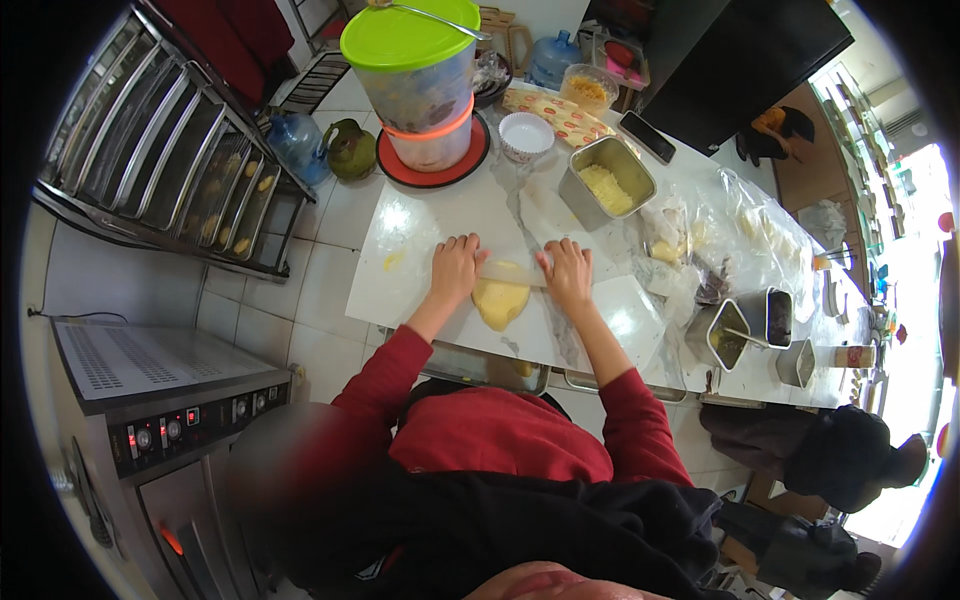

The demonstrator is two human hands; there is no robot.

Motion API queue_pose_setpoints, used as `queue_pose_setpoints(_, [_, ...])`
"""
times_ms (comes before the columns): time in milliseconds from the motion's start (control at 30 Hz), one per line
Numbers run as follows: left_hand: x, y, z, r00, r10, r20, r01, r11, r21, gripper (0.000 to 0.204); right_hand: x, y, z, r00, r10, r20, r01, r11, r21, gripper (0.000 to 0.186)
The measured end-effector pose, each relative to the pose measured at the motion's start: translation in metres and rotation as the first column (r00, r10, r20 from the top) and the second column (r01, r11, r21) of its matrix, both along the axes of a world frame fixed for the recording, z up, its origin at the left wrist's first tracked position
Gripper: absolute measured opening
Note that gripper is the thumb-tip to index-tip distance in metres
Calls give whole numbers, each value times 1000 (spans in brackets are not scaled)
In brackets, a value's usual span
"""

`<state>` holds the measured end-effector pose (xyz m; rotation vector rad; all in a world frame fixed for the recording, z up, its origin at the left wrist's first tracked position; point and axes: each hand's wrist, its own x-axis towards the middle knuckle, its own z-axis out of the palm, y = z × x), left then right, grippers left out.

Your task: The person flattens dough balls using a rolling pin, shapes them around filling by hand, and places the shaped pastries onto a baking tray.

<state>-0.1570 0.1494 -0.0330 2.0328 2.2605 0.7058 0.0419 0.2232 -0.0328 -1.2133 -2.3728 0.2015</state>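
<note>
A pale rolling pin (522,276) lies across a flat, yellow piece of dough (499,304) on the white marbled worktop (415,225). My left hand (459,266) presses on the pin's left end, its fingers curled over it. The right end sits under my right hand (567,271), whose fingers bend over it in the same way. Below the pin, the dough narrows to a rounded tip toward me.
Beyond my hands stand a lime-lidded tub (415,60), paper cups (525,136), a metal tin of shredded yellow filling (608,185) and a phone (647,137). Plastic bags (745,215) and metal tins (716,335) crowd the right. A tray rack (165,150) and oven (175,420) stand left.
</note>
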Motion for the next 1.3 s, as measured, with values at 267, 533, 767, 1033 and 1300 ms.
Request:
queue_pose_setpoints(267, [-16,28,-6,960,151,234,-79,954,-290,53,-11,-1,14,991,-32,133,71,952,-298,37])
queue_pose_setpoints(533, [15,-110,-7,987,-158,-19,159,980,115,31,29,-121,10,978,100,182,-110,993,46,42])
queue_pose_setpoints(767, [-21,-154,-35,934,-336,119,316,936,155,35,42,-85,11,933,-93,-347,-57,915,-399,33])
queue_pose_setpoints(1033, [-49,-99,-26,948,275,159,-311,905,291,35,-45,-60,-1,998,-55,27,61,890,-452,38])
queue_pose_setpoints(1300, [-55,-83,-31,924,345,163,-369,916,156,35,-32,-57,11,941,242,-237,-304,913,-272,17])
